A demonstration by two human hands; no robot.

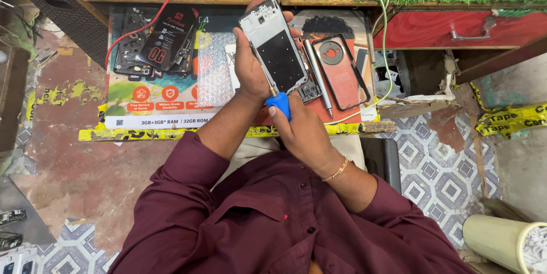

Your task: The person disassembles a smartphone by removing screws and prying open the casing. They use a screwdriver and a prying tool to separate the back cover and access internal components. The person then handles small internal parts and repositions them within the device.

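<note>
I see my left hand [250, 69] wrapped around an opened phone [273, 46], its fingers clenched on the frame, holding it upright over the middle of the bench [171, 123]. My right hand [305, 131] sits just below it, fingers gripping a blue-handled screwdriver [279, 103] whose tip touches the phone's near left edge. On the bench just right of the phone lie a grey pen-shaped tool [317, 74] and a black phone back cover [341, 72] with a round camera opening. To the far left rests a pile of dark phone parts [156, 43], with a sheet of bubble wrap [215, 69] beside it. A red drawer [456, 29] stands at the far right.
</note>
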